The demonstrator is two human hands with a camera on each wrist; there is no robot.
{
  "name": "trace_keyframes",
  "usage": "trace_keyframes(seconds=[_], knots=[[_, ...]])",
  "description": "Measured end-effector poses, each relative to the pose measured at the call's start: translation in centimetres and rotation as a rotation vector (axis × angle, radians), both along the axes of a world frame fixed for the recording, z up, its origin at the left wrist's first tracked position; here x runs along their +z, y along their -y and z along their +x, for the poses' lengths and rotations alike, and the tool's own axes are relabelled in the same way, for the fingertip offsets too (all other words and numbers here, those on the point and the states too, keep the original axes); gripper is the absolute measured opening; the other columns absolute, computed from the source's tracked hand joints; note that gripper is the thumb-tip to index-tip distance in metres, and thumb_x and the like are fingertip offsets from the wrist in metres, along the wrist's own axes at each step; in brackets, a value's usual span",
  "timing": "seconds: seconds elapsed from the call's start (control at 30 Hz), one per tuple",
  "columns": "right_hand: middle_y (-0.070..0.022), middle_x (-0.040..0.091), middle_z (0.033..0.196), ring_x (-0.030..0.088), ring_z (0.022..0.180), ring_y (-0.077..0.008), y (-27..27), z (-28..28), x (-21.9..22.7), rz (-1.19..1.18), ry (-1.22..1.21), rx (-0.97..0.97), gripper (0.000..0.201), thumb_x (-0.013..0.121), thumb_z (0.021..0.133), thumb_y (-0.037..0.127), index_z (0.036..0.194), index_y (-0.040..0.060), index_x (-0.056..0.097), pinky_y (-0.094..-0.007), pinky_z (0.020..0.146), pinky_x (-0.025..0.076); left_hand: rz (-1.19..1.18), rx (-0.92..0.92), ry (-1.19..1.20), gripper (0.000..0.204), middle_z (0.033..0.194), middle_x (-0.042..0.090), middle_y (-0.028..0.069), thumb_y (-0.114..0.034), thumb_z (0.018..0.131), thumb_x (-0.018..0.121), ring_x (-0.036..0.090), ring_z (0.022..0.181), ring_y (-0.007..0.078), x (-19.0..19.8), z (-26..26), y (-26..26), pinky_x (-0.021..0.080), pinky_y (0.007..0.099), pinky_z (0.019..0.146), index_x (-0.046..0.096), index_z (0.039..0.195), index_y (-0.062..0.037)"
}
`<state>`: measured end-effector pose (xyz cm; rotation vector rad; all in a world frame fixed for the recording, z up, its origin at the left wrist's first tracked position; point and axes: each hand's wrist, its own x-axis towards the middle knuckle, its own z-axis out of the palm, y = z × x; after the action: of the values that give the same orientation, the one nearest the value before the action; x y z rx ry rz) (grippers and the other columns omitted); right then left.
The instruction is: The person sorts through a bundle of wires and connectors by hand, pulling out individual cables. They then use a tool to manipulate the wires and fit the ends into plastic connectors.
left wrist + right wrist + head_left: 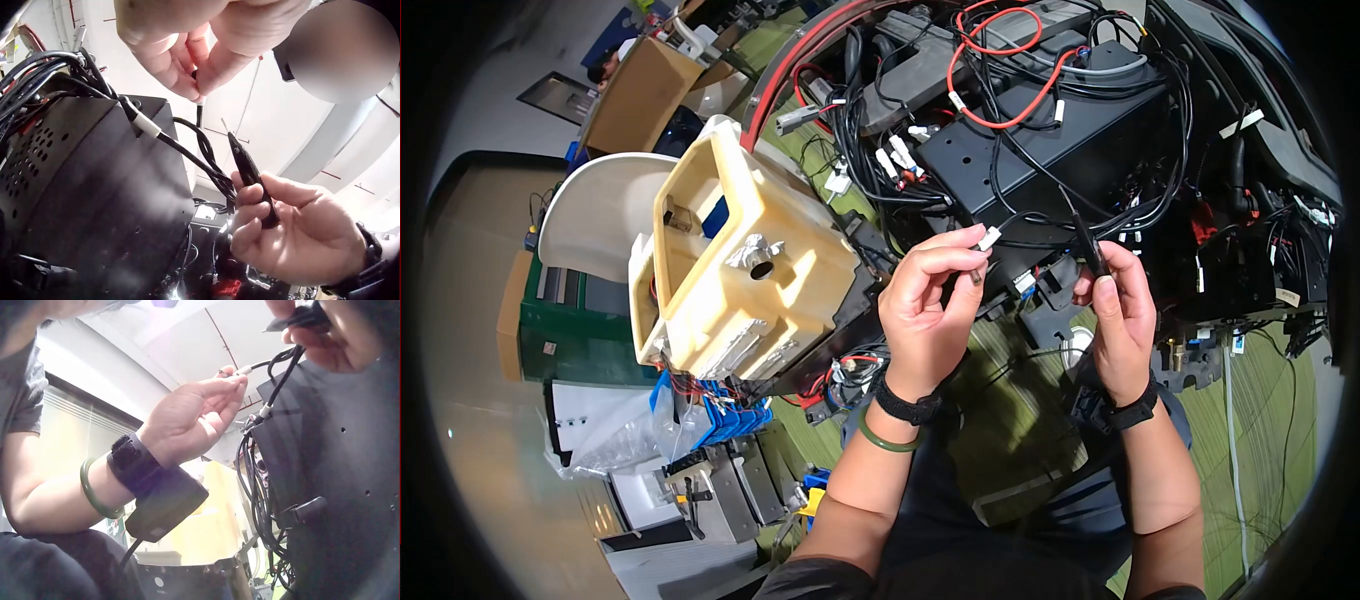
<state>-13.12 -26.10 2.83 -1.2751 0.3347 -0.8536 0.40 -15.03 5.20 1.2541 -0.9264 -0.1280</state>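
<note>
My left hand (pixel 930 305) pinches the end of a black cable with a white label (pixel 989 238) between thumb and fingertips. In the left wrist view that cable (pixel 199 115) hangs straight down from the fingertips. My right hand (pixel 1126 315) grips a slim black tool (pixel 247 164), its fingers curled round the handle and its thin metal tip (pixel 225 125) pointing up toward the left hand. The tip is apart from the cable. Just beyond both hands stands a black metal box (pixel 1040 150) with black cables looped over it.
A cream plastic housing (pixel 800 290) stands left of the hands. Red cable (pixel 1000 125) loops over the box, with white-tagged connectors (pixel 900 155) at its left side. More dark equipment and wiring (pixel 1260 230) are at the right. A white chair (pixel 595 215) is farther left.
</note>
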Motion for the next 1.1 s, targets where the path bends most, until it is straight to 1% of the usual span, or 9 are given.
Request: trace_keyframes(seconds=[0.27, 0.43, 0.5, 0.67, 0.73, 0.8, 0.83, 0.93, 1.1], knots=[[-0.0017, 0.051, 0.084, 0.045, 0.076, -0.0065, -0.1, 0.2, 0.1, 0.005, 0.004, -0.008, 0.033, 0.049, 0.089, 0.023, 0.112, -0.0009, 0.045, -0.0217, 0.071, 0.039, 0.041, 0.012, 0.050, 0.016, 0.105, 0.056, 0.0160, 0.010, 0.078, 0.055, 0.058, 0.092, 0.0173, -0.2, -0.3, -0.1, 0.047, 0.0281, 0.084, 0.053, 0.092, 0.0017], [0.0006, 0.048, 0.082, 0.042, 0.073, -0.0049, -0.2, 0.5, -0.4, 0.031, 0.006, -0.004, 0.026, 0.052, 0.088, 0.022, 0.103, 0.0017, 0.047, -0.0194, 0.068, 0.036, 0.015, 0.098, -0.270, 0.010, 0.090, 0.059, 0.0114, -0.005, 0.086, 0.051, 0.060, 0.077, 0.0138, 1.3, -1.3, 0.4, 0.049, 0.0246, 0.071, 0.051, 0.093, 0.0021], [0.0028, 0.045, 0.079, 0.039, 0.070, -0.0031, -0.1, 0.6, -0.5, 0.015, -0.053, -0.043, 0.021, 0.056, 0.086, 0.020, 0.095, 0.0042, 0.046, -0.0170, 0.064, 0.033, 0.024, 0.123, -0.248, 0.013, 0.085, 0.059, 0.0092, -0.011, 0.088, 0.049, 0.059, 0.070, 0.0120, 1.2, -1.3, 0.6, 0.048, 0.0232, 0.064, 0.051, 0.093, 0.0012], [0.0069, 0.041, 0.062, 0.035, 0.056, -0.0013, 0.5, 0.9, -1.1, 0.002, -0.066, -0.185, 0.019, 0.057, 0.085, 0.020, 0.077, 0.0041, 0.051, -0.0175, 0.052, 0.028, 0.046, -0.012, -0.542, 0.015, 0.082, 0.059, 0.0093, -0.013, 0.088, 0.049, 0.058, 0.066, 0.0120, 1.6, -0.9, 0.1, 0.047, 0.0236, 0.062, 0.053, 0.093, 0.0006], [0.0063, 0.042, 0.061, 0.035, 0.056, -0.0018, 0.4, 0.7, -0.5, 0.052, -0.075, -0.127, 0.021, 0.054, 0.087, 0.023, 0.079, 0.0031, 0.052, -0.0178, 0.052, 0.028, 0.046, -0.064, -0.605, 0.015, 0.083, 0.060, 0.0095, -0.013, 0.088, 0.049, 0.058, 0.066, 0.0120, 1.4, -0.8, 0.0, 0.048, 0.0238, 0.062, 0.054, 0.094, 0.0009], [0.0033, 0.047, 0.065, 0.039, 0.058, -0.0031, 0.2, 1.1, -0.1, 0.067, -0.041, -0.063, 0.032, 0.046, 0.091, 0.030, 0.096, -0.0004, 0.056, -0.0185, 0.054, 0.032, 0.073, -0.049, -0.486, 0.013, 0.085, 0.061, 0.0096, -0.008, 0.086, 0.052, 0.058, 0.068, 0.0111, 1.3, -0.8, 0.0, 0.048, 0.0230, 0.064, 0.055, 0.095, 0.0018], [0.0033, 0.047, 0.065, 0.039, 0.058, -0.0031, 0.1, 1.5, 0.1, 0.068, -0.042, -0.066, 0.032, 0.046, 0.091, 0.030, 0.096, -0.0004, 0.056, -0.0185, 0.054, 0.032, 0.074, -0.053, -0.487, 0.013, 0.085, 0.061, 0.0096, -0.008, 0.086, 0.052, 0.058, 0.068, 0.0111, 1.3, -1.1, 0.1, 0.048, 0.0230, 0.064, 0.055, 0.095, 0.0018], [-0.0031, 0.054, 0.090, 0.045, 0.075, -0.0045, 0.3, 2.3, 0.3, 0.131, 0.034, -0.043, 0.044, 0.044, 0.091, 0.032, 0.118, -0.0019, 0.048, -0.0185, 0.068, 0.039, 0.126, -0.043, -0.264, 0.016, 0.090, 0.060, 0.0093, 0.004, 0.080, 0.056, 0.059, 0.079, 0.0113, 1.0, -1.4, -0.2, 0.047, 0.0210, 0.071, 0.057, 0.096, 0.0033], [-0.0046, 0.055, 0.094, 0.050, 0.079, -0.0069, 0.2, 3.2, 1.0, 0.399, 0.170, 0.086, 0.042, 0.046, 0.090, 0.035, 0.114, 0.0001, 0.050, -0.0203, 0.069, 0.044, 0.159, -0.004, -0.022, 0.021, 0.097, 0.057, 0.0108, 0.010, 0.076, 0.058, 0.058, 0.082, 0.0126, 0.1, -1.2, 0.0, 0.048, 0.0228, 0.074, 0.056, 0.096, 0.0037]])
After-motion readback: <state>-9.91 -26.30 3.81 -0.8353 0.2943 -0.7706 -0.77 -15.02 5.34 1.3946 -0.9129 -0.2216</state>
